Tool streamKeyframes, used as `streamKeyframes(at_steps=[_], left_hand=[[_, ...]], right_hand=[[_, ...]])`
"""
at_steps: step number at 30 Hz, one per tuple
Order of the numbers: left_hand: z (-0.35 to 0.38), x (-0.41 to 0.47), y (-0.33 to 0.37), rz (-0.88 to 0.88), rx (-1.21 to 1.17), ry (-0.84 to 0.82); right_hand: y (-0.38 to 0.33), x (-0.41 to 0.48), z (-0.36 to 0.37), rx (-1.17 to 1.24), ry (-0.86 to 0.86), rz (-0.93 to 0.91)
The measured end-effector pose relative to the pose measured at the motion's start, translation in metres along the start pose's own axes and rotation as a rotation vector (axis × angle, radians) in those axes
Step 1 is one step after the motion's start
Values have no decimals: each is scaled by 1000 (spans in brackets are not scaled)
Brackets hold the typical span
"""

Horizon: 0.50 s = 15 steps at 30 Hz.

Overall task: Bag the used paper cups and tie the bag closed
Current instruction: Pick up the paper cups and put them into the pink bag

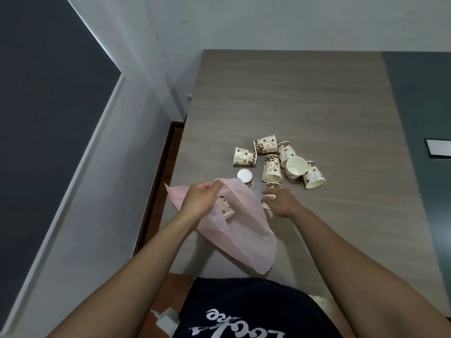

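Bare forearms; dark navy shirt (246, 311) with white script lettering.

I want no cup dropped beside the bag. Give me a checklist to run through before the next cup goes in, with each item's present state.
1. Bag mouth held open: ok. The left hand grips the rim of the pink bag.
2. Cup in hand: ok. The right hand closes on a cup just beside the bag mouth.
3. Earlier cup inside: ok. One cup in the bag shows through the plastic.
4. Bag supported: ok. Its bottom lies on the table.
5. Cups left over: not ok. Seven more loose cups sit on the table.
6. Bag free of holes: cannot tell.
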<state>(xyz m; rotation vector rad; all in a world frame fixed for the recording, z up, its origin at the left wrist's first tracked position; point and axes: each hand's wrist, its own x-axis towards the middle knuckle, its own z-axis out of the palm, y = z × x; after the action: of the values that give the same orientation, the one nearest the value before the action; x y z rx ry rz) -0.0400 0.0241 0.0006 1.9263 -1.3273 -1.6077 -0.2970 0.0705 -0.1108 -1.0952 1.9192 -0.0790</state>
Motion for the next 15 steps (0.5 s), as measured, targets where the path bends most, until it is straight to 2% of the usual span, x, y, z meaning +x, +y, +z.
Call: streamKeyframes(at_steps=[4,11,15], left_hand=[[-4,-1,1,24,29,-25],[-7,3,-7,41,6,-59],[-5,-5,3,23,10,-68]], right_hand=[[23,7,36,-151,-70,161],[46,-5,45,-156,43,305],[64,-8,48,4,99,368]])
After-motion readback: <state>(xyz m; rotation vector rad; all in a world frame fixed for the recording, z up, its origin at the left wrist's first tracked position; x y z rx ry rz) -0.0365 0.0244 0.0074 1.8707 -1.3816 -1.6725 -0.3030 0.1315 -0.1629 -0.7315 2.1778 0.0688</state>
